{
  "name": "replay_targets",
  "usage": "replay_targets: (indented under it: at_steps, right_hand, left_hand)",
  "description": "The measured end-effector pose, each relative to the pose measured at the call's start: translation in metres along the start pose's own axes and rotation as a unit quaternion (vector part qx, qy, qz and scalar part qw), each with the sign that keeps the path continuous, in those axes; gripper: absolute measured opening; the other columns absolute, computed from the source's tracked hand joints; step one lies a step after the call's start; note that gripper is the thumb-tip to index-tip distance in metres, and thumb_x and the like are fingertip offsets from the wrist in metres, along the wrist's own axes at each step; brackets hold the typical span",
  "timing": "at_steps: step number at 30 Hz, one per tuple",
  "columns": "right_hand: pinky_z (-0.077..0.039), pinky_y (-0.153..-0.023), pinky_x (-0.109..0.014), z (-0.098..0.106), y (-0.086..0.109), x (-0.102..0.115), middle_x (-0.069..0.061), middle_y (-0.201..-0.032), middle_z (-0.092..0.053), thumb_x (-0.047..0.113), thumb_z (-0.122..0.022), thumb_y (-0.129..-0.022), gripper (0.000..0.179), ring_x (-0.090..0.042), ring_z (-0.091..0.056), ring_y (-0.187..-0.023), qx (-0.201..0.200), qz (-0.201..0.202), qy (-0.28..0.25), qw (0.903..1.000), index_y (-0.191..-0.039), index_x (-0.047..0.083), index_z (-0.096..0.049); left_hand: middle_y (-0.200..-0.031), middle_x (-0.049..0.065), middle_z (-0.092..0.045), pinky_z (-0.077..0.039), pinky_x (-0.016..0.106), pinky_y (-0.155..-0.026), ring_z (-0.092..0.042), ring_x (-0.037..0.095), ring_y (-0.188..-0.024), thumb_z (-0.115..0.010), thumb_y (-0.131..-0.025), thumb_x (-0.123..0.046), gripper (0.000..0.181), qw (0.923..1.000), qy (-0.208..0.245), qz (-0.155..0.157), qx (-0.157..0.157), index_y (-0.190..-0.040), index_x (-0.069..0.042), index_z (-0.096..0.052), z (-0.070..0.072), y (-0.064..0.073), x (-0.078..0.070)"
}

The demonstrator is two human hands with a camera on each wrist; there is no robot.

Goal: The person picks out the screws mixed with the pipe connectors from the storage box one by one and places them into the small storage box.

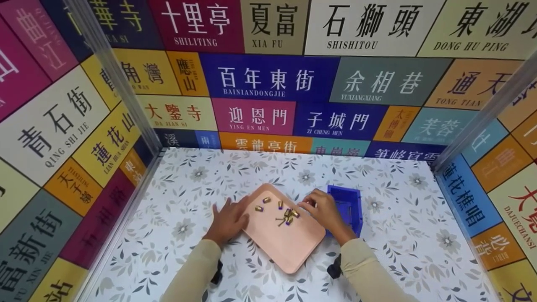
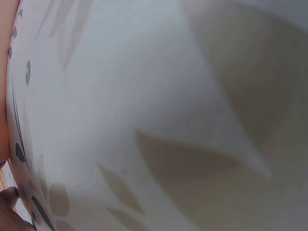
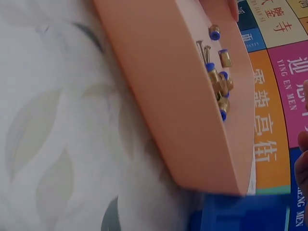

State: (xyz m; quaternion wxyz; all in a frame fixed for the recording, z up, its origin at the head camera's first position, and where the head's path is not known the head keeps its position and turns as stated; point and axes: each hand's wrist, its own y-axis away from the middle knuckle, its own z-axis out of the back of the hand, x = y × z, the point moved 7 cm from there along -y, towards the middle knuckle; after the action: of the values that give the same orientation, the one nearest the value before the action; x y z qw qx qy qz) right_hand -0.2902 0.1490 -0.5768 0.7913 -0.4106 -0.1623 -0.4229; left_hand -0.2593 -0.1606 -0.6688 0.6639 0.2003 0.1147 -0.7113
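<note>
A pink tray lies at an angle on the table. In it are several small brass fittings with blue ends, and thin screws; the right wrist view shows the brass fittings and screws closer. My left hand holds the tray's left rim, thumb over the inner side and fingers outside. Bent fingers of my right hand hover by the tray's right edge, beside the fittings. Only its fingertips enter the right wrist view; I cannot tell whether they pinch anything.
Right of the tray stands a blue bin, partly behind my right hand and forearm. The white table carries a leaf-and-flower pattern. Panels with coloured signs enclose it at the back and both sides.
</note>
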Motion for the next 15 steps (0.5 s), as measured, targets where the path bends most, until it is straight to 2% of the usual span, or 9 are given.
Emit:
replay_targets:
  at_steps: [3,9,15]
  right_hand:
    - [-0.045,-0.056,-0.022,-0.012,-0.005,0.003,0.002,-0.072,-0.06,0.022,-0.086,-0.082,0.016,-0.007,-0.053,-0.064,0.016,-0.002,0.013,0.9998,-0.079,0.01,-0.075]
    - [-0.044,-0.058,-0.021,-0.037,-0.009,0.002,0.004,-0.074,-0.057,0.022,-0.084,-0.085,0.013,-0.006,-0.052,-0.067,0.076,-0.053,0.035,0.9951,-0.081,0.012,-0.076]
    - [-0.045,-0.057,-0.023,-0.055,-0.015,0.012,0.005,-0.073,-0.057,0.023,-0.085,-0.084,0.015,-0.006,-0.051,-0.065,0.113,-0.032,0.061,0.9912,-0.079,0.013,-0.076]
  left_hand:
    - [-0.163,-0.009,-0.041,0.002,0.07,-0.123,-0.017,0.034,-0.159,-0.037,-0.102,-0.056,0.063,0.9999,-0.001,-0.011,-0.012,-0.162,-0.046,-0.018,0.001,0.001,0.0]
    - [-0.164,-0.008,-0.039,0.003,0.07,-0.123,-0.016,0.033,-0.159,-0.036,-0.102,-0.057,0.063,0.9999,0.004,-0.011,-0.009,-0.161,-0.048,-0.017,-0.001,0.001,0.0]
    - [-0.164,-0.008,-0.039,0.004,0.071,-0.122,-0.016,0.034,-0.159,-0.036,-0.102,-0.058,0.063,0.9999,0.006,-0.011,-0.011,-0.162,-0.046,-0.018,-0.001,0.001,0.0]
